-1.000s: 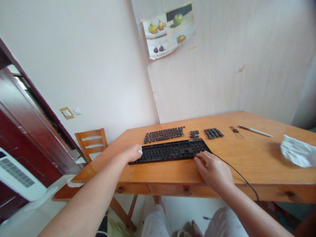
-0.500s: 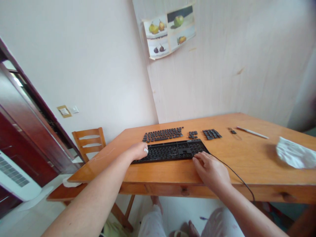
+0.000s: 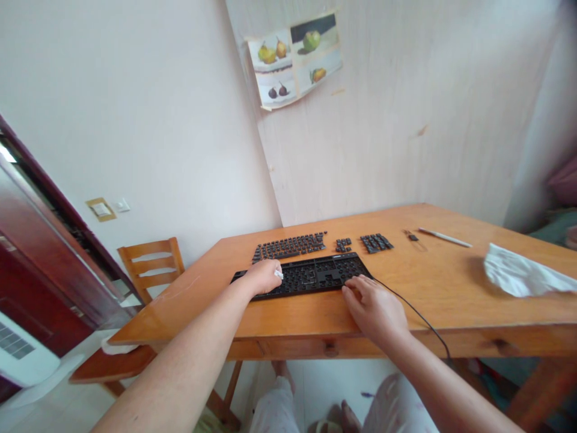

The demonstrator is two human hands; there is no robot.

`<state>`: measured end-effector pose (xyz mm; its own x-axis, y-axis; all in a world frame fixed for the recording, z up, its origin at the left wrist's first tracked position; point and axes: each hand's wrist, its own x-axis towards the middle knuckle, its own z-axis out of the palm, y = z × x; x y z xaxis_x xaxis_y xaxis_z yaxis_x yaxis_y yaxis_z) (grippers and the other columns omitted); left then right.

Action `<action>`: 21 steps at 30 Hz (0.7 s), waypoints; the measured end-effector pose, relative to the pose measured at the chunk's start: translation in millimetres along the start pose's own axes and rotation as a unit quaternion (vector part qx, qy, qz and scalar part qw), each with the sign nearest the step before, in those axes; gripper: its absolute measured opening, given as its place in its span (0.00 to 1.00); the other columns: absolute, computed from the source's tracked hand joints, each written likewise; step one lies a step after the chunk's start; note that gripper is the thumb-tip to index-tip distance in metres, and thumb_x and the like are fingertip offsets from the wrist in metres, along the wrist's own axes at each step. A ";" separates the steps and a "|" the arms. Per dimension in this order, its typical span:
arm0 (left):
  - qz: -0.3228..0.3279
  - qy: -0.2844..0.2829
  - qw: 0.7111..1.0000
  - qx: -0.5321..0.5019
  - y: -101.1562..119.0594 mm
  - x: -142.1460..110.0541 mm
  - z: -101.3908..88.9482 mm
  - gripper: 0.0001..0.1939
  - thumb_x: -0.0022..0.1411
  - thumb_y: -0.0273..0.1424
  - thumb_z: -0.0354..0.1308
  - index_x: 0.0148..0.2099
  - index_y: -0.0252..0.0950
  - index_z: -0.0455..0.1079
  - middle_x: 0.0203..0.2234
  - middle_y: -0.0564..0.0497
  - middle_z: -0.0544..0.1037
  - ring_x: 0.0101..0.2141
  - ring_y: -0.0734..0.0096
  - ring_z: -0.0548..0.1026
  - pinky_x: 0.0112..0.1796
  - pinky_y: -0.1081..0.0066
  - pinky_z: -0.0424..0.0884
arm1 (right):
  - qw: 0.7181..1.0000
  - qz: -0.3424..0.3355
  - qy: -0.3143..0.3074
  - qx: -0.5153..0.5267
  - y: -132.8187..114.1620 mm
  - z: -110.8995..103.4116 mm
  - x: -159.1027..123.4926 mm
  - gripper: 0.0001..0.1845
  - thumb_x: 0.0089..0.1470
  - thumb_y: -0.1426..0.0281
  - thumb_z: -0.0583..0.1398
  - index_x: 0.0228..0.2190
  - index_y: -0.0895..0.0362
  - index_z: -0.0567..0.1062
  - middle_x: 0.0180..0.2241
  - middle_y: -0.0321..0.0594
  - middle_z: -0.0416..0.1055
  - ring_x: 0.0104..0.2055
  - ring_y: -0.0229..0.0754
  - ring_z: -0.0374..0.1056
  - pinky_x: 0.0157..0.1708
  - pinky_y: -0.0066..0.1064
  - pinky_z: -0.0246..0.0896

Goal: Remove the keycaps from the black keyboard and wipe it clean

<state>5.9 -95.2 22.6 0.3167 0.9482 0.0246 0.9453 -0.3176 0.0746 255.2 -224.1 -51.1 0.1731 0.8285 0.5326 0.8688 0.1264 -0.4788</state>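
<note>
A black keyboard (image 3: pixel 329 275) with its keycaps off lies near the front of the wooden table. My left hand (image 3: pixel 265 276) is closed around a small white wad (image 3: pixel 279 274), perhaps tissue, over the left half of the keyboard. At the keyboard's front right corner, my right hand (image 3: pixel 376 305) grips the edge, fingers bent on top and thumb at the front. Behind the keyboard, loose black keycaps lie in groups: a large block (image 3: pixel 291 245), a small cluster (image 3: pixel 343 245) and a number-pad block (image 3: pixel 377 242).
The keyboard's cable (image 3: pixel 421 316) runs over the table's front edge. A white pen-like stick (image 3: pixel 445 237), a small dark item with wire (image 3: pixel 413 237) and a white cloth (image 3: pixel 518 270) lie to the right. A wooden chair (image 3: pixel 151 264) stands left of the table (image 3: pixel 288 322).
My left hand with the white wad has moved rightward along the keyboard, uncovering its left end. My right hand stays at the corner. The view has turned slightly to the right.
</note>
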 end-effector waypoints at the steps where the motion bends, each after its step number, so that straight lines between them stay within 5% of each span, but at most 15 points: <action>1: 0.002 0.002 1.000 0.001 2.9 0.5 0.2 0.11 0.48 0.29 0.58 0.37 0.39 0.73 0.30 0.51 0.79 0.32 0.67 0.74 0.30 0.74 0.64 | 1.000 0.001 -0.001 0.001 -0.1 -0.1 0.1 0.13 0.58 0.63 0.52 0.34 0.51 0.76 0.38 0.38 0.77 0.48 0.45 0.69 0.41 0.32 0.61; 21: 0.059 0.017 0.998 -0.012 46.9 14.2 11.6 0.10 0.51 0.28 0.56 0.38 0.40 0.73 0.34 0.49 0.79 0.34 0.65 0.75 0.32 0.72 0.63 | 1.000 0.011 -0.008 0.005 -3.5 -0.6 -0.1 0.13 0.59 0.64 0.52 0.36 0.52 0.77 0.39 0.40 0.77 0.54 0.46 0.66 0.50 0.35 0.59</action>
<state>55.7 -96.7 14.8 0.4225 0.9038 0.0685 0.8993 -0.4274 0.0924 252.4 -225.0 -49.0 0.1852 0.8394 0.5110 0.8599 0.1133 -0.4977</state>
